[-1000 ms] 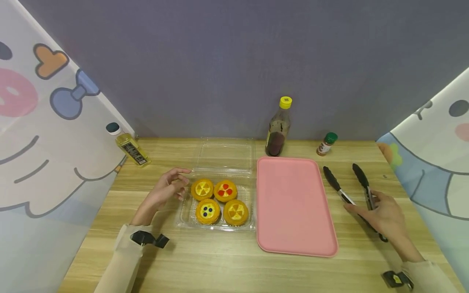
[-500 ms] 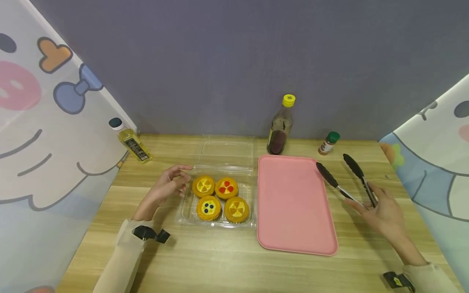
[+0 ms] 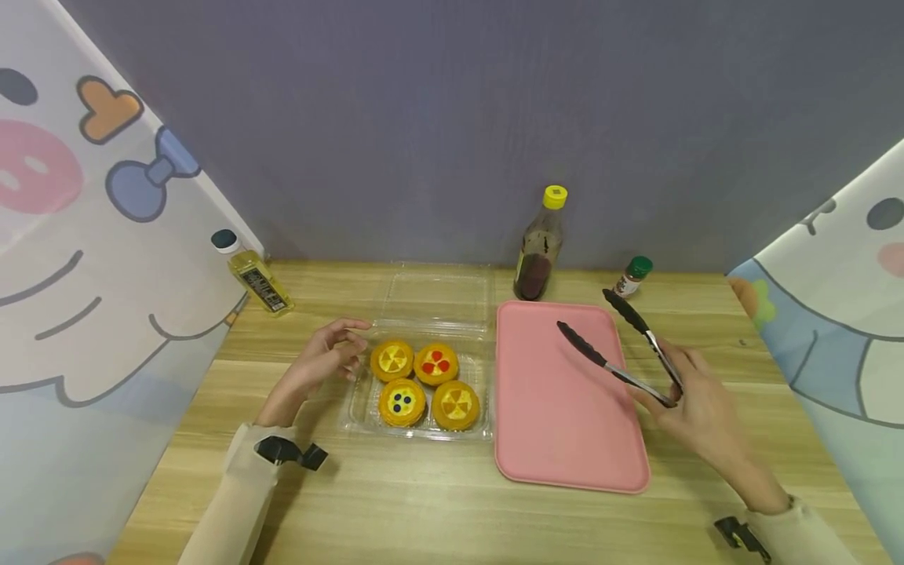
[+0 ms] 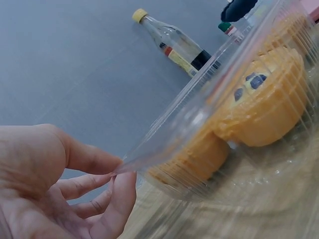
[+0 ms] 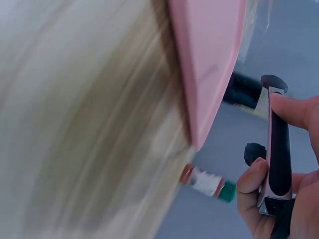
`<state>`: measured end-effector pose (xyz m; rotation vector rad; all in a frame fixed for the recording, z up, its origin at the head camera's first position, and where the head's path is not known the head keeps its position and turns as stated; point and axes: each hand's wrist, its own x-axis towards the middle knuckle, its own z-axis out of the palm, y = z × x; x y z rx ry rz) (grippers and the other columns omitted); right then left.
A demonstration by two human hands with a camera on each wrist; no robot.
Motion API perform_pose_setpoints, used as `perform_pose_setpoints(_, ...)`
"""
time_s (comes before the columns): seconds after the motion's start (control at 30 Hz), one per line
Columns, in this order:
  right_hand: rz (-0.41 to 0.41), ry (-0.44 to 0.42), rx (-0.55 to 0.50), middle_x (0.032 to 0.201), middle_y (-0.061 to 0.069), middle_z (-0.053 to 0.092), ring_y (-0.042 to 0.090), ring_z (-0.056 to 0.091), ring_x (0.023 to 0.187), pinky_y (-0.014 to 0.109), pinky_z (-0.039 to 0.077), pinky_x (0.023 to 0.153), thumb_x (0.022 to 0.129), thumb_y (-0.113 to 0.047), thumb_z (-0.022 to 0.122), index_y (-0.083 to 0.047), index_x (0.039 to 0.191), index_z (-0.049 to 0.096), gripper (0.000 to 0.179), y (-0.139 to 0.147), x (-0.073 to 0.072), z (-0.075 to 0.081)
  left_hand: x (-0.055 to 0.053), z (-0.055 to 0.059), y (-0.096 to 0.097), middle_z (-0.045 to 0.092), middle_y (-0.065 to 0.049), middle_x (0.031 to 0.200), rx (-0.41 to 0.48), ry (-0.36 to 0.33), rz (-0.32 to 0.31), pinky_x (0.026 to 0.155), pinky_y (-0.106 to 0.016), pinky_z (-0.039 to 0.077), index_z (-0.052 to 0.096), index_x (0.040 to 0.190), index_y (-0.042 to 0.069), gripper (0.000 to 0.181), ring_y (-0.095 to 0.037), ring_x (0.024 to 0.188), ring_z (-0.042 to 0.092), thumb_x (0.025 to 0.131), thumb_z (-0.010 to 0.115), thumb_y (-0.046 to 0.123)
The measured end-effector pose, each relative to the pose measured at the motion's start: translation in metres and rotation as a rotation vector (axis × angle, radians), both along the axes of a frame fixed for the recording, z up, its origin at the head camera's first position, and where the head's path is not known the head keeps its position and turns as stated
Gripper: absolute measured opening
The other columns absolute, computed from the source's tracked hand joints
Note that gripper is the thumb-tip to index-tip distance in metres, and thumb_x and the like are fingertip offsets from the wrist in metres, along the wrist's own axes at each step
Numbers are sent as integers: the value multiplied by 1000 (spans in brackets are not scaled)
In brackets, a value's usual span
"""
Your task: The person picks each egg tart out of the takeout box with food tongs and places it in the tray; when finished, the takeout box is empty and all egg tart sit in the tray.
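Left hand pinched edge of clear container | 4 tarts sat inside | right hand gripped splayed tongs partly over pink tray

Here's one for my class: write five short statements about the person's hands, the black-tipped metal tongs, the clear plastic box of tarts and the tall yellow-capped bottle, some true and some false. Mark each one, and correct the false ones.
1. The right hand holds the black-tipped metal tongs. True.
2. The tongs are squeezed closed. False: they are spread apart.
3. The left hand pinches an edge of the clear plastic hinged box. True.
4. The box holds six pastries. False: it holds four round golden tarts.
5. The tall yellow-capped bottle stands upright behind the rectangular pink tray. True.
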<state>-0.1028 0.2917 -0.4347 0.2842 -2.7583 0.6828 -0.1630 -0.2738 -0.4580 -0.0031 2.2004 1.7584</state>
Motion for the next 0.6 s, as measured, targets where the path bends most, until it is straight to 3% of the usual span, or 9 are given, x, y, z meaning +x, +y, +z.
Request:
perform_pose_setpoints(0.2,64,82,0,117,13,59,-3,39,61,21,35,50,72,-29,95,-4,151,51,93,-30,0,4,2,-1,1,58,-13,110,6,6,11,59,-25,60,46,147,-1,42,-15,72,62,106,55,6)
perform_pose_setpoints(0.27,87,106,-8,115,12,60,-3,39,60,21,36,51,71,-30,96,-5,151,52,94,-38,-1,5,2,-1,1,58,-12,109,11,8,13,59,-25,60,46,147,-1,42,-14,72,62,106,54,5)
perform_pose_setpoints(0.47,119,142,1,118,9,62,9,48,67,24,41,54,68,-33,98,-10,152,52,99,-59,-5,6,3,-3,2,58,-9,109,16,10,13,58,-25,60,48,146,-1,41,-13,70,62,106,54,4)
perform_pose_setpoints(0.6,147,151,22,123,6,63,11,51,69,25,43,53,68,-40,97,-13,149,55,95,-72,-7,10,4,-1,2,58,-11,110,10,17,11,58,-25,60,48,146,0,41,-13,70,61,106,55,5)
